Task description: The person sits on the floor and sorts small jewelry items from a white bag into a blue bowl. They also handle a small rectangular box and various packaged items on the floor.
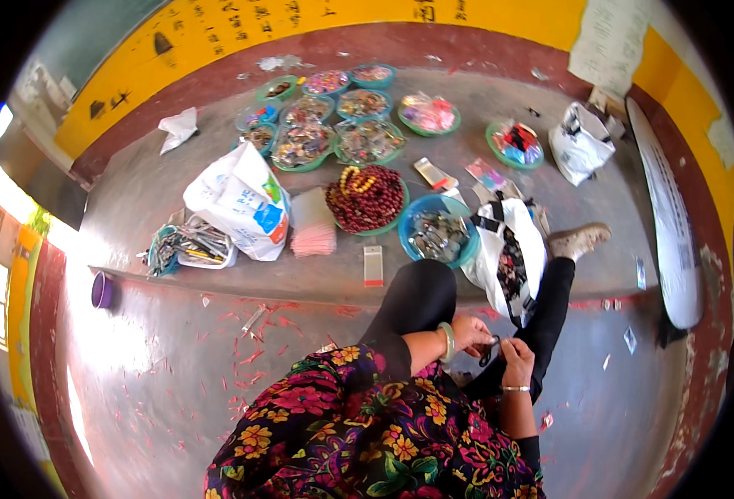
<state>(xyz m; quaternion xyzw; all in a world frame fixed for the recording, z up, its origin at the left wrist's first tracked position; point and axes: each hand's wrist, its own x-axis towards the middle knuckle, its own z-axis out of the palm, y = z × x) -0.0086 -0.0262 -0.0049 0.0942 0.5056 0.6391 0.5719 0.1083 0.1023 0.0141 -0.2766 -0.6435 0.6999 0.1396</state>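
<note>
Above my lap, my left hand [470, 335] and my right hand [517, 364] are close together, fingers pinched on a small black looped item [487, 353] between them. Its exact kind is too small to make out. A pale bangle [448, 341] circles my left wrist, and a thin band [516, 388] is on my right. Just beyond my hands, a white plastic bag [527, 229] stands open between my legs, with dark, reddish-speckled pieces [512, 268] inside. Beside it sits a blue bowl [406, 241] of clear-wrapped grey items.
On the raised ledge are a bowl of dark red beads [365, 200], several bowls of small packets, a large white bag [236, 200], a stack of clear sleeves [311, 224] and a basket of tools [192, 244]. A purple bucket [102, 290] and red scraps lie on the floor.
</note>
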